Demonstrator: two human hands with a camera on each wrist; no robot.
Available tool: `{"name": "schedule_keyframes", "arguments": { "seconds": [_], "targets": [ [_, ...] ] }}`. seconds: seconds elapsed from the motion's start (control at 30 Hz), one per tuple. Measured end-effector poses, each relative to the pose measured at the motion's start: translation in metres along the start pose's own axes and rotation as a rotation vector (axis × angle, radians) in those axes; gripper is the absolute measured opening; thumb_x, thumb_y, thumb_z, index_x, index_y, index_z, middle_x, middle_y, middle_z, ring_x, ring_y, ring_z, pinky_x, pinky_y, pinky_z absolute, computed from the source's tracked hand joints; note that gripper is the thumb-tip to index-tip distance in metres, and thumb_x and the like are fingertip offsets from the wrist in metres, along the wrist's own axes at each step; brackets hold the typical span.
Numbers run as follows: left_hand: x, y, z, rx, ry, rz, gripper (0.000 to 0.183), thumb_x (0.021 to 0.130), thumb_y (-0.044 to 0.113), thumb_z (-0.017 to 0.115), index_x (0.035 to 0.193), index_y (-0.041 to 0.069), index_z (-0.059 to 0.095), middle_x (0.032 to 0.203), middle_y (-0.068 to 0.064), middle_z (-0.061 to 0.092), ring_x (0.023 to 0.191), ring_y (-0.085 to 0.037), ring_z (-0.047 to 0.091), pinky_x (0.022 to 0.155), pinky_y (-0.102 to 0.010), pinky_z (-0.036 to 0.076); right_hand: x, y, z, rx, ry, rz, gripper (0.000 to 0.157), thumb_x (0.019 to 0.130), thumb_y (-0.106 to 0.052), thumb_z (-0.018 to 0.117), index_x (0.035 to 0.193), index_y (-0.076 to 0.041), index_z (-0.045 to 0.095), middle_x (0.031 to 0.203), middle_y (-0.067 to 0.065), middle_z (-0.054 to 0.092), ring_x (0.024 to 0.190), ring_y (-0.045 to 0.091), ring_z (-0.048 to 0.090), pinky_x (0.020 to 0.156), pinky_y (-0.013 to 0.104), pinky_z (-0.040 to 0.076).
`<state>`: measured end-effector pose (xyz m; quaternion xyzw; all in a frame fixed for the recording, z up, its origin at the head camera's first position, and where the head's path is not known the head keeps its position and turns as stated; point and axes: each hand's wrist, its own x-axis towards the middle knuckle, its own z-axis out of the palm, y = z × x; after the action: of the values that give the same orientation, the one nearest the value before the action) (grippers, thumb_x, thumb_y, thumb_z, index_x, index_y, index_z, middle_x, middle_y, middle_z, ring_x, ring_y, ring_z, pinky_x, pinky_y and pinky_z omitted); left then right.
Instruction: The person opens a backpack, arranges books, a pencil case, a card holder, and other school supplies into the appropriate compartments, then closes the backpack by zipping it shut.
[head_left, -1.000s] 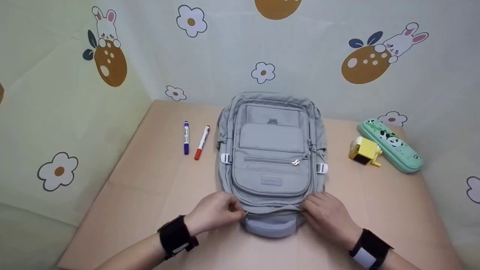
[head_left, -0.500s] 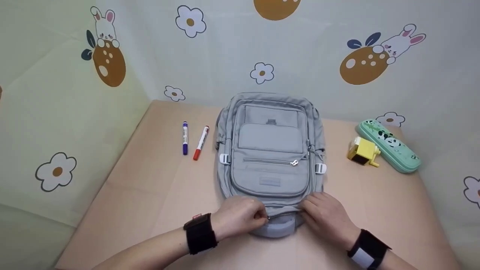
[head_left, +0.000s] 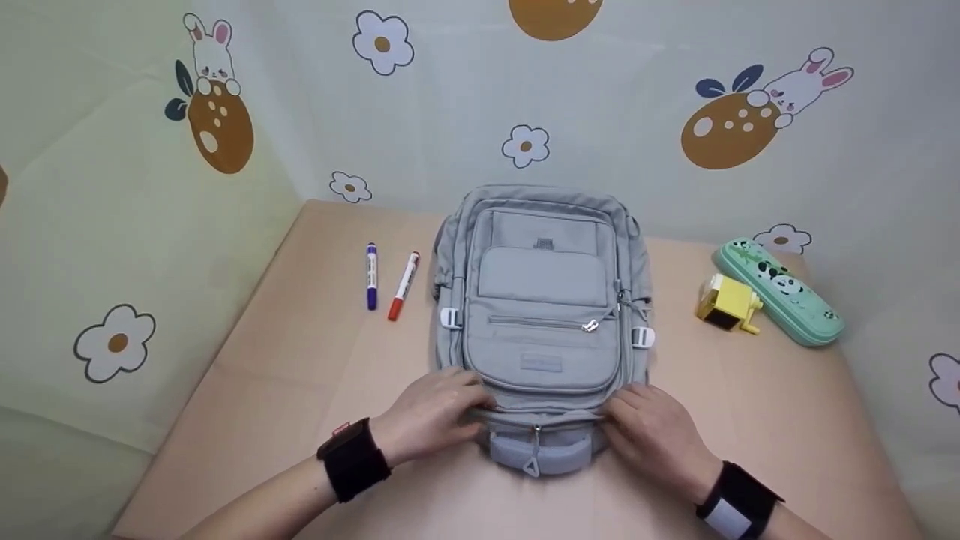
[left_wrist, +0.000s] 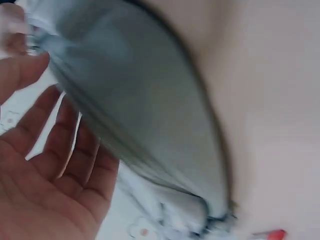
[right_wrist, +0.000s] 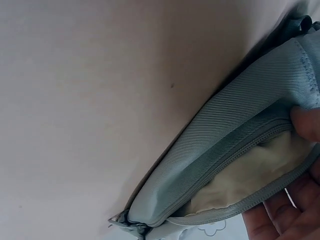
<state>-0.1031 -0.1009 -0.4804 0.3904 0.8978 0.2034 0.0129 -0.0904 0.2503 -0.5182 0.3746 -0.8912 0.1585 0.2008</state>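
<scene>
A grey backpack (head_left: pixel 542 315) lies front side up on the table, its padded top handle (head_left: pixel 499 448) toward me. A zipper pull (head_left: pixel 532 466) hangs loose across that handle. My left hand (head_left: pixel 431 412) is at the backpack's near left corner; in the left wrist view its fingers (left_wrist: pixel 65 135) are parted and lie along the zipper seam, thumb apart from them. At the near right corner my right hand (head_left: pixel 660 427) grips the edge of the zipped opening. The right wrist view shows that opening (right_wrist: pixel 240 175) gaping, with pale lining inside and the thumb (right_wrist: pixel 306 122) at its edge.
A purple marker (head_left: pixel 372 277) and a red marker (head_left: pixel 403 286) lie left of the backpack. To its right are a yellow crank pencil sharpener (head_left: pixel 726 301) and a green panda pencil case (head_left: pixel 784 292). A patterned cloth wall (head_left: pixel 450 105) stands behind the table.
My left hand drew the zipper slider rightward along the near edge, let go of it and moved back left to the corner. The right hand has stayed at its corner.
</scene>
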Motion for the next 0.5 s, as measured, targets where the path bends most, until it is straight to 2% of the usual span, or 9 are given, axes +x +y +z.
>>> {"name": "schedule_keyframes", "arguments": {
  "seconds": [0.13, 0.23, 0.37, 0.5],
  "targets": [
    [-0.001, -0.013, 0.006, 0.068, 0.032, 0.065, 0.015, 0.088, 0.025, 0.080, 0.101, 0.019, 0.078, 0.097, 0.007, 0.070, 0.095, -0.014, 0.062, 0.085, -0.032, 0.049, 0.001, -0.001, 0.001, -0.009, 0.026, 0.000, 0.022, 0.076, -0.011, 0.082, 0.090, -0.021, 0.067, 0.090, -0.009, 0.066, 0.081, 0.012, 0.059, 0.067, 0.030, 0.048],
    [0.000, -0.017, 0.008, 0.079, 0.050, 0.095, 0.008, 0.090, 0.026, 0.078, 0.095, 0.021, 0.079, 0.091, 0.009, 0.070, 0.089, -0.012, 0.063, 0.080, -0.030, 0.050, 0.002, -0.003, 0.001, -0.006, 0.037, 0.001, 0.023, 0.075, -0.010, 0.082, 0.089, -0.021, 0.067, 0.089, -0.010, 0.066, 0.080, 0.012, 0.058, 0.066, 0.031, 0.048],
    [0.002, -0.018, 0.007, 0.012, 0.060, 0.087, 0.005, 0.090, 0.022, 0.078, 0.094, 0.020, 0.080, 0.089, 0.009, 0.071, 0.085, -0.010, 0.064, 0.076, -0.027, 0.052, 0.003, -0.007, -0.003, 0.040, 0.036, 0.025, 0.023, 0.077, -0.014, 0.078, 0.096, -0.020, 0.067, 0.092, -0.012, 0.064, 0.083, 0.010, 0.058, 0.071, 0.032, 0.049],
    [0.003, -0.017, 0.004, -0.050, 0.068, 0.056, 0.006, 0.090, 0.022, 0.078, 0.095, 0.019, 0.080, 0.091, 0.008, 0.072, 0.085, -0.010, 0.066, 0.077, -0.026, 0.053, 0.010, -0.018, -0.009, 0.085, 0.092, 0.019, 0.022, 0.080, -0.021, 0.076, 0.101, -0.018, 0.069, 0.097, -0.012, 0.063, 0.086, 0.009, 0.058, 0.074, 0.031, 0.048]
  ]
}}
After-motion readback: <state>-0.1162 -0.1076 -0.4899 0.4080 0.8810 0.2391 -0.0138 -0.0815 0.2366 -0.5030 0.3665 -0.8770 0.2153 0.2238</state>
